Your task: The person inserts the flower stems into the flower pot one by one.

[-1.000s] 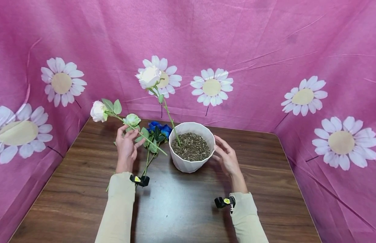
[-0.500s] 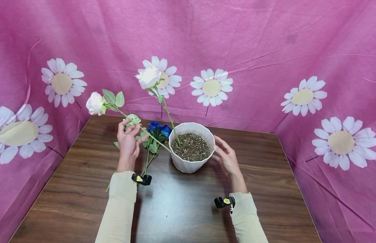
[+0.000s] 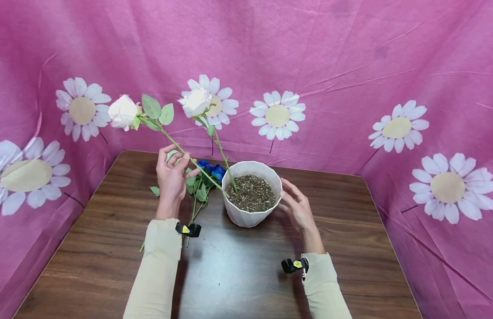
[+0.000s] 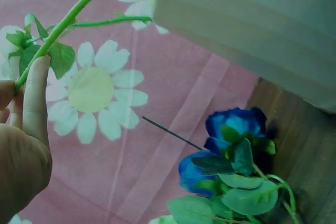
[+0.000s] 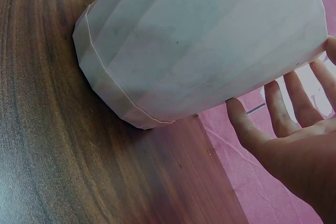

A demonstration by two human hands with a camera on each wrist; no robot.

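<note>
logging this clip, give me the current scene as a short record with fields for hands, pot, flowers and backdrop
left hand: pinches the stem of a held white rose, bloom up and left
right hand: fingertips against the right side of the pot
pot: white, faceted, upright on the wooden table, with soil inside
planted flower: another white rose, leaning left
held stem end: at the pot's left edge; contact unclear
lying flowers: blue flowers, left of the pot
backdrop: pink cloth, printed daisies

Pot on table, soil inside, flowers lying to its left, curtain behind
</note>
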